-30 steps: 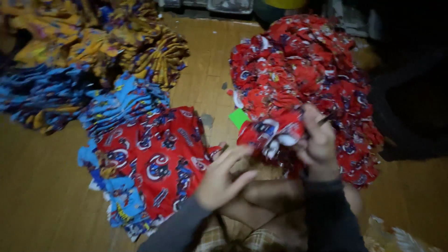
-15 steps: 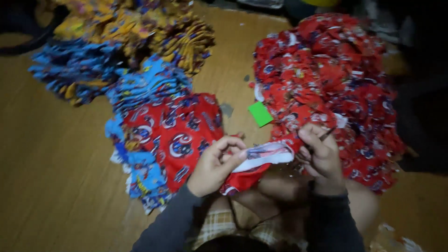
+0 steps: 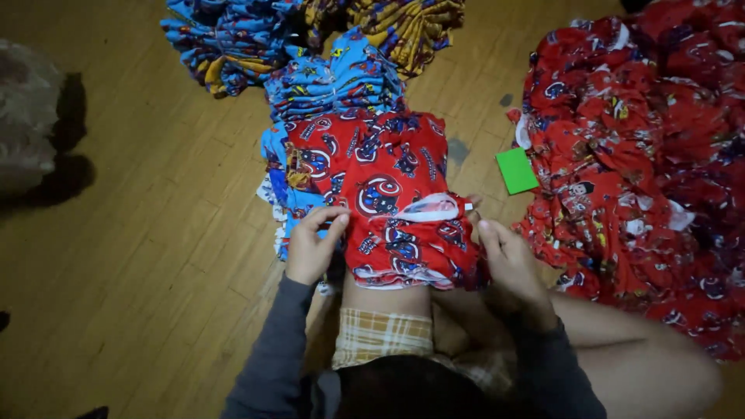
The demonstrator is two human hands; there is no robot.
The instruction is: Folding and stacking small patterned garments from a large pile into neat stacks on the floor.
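Two hands, left hand [image 3: 314, 248] and right hand [image 3: 508, 260] gripping red printed garment [image 3: 396, 194], wooden floor [image 3: 155, 256]

One head-worn view — looking steeply down, close over both hands, lap and cloth piles [image 3: 621, 178] on the floor [image 3: 140, 271].

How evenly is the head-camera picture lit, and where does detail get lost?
Head view: light falls brightest on the red printed cloth garment between left hand and right hand; the wooden plank floor darkens toward the left edge and corners; the red cloth heap dims rightward.
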